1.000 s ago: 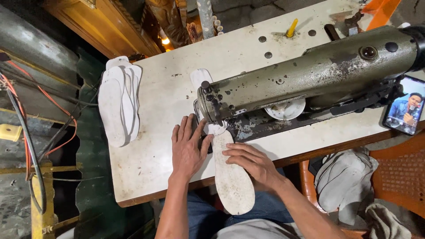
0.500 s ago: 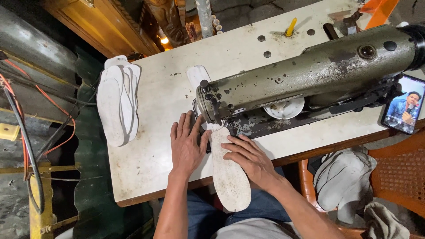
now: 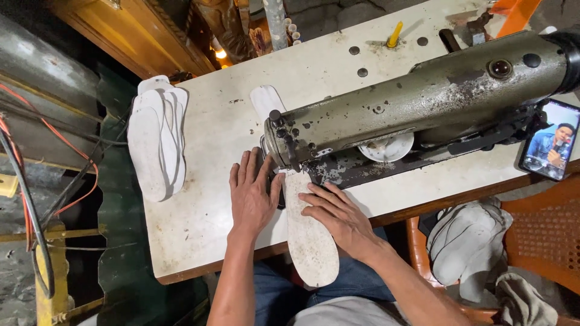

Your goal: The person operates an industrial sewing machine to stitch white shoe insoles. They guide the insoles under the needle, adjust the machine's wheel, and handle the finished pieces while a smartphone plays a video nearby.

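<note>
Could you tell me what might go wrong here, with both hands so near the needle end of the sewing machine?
The left hand lies flat right beside the machine head, so its fingers could probably stray under the needle. The right hand presses only one edge of the white insole, which overhangs the table and might swing off line. The phone by the machine could draw the eye away.
</note>
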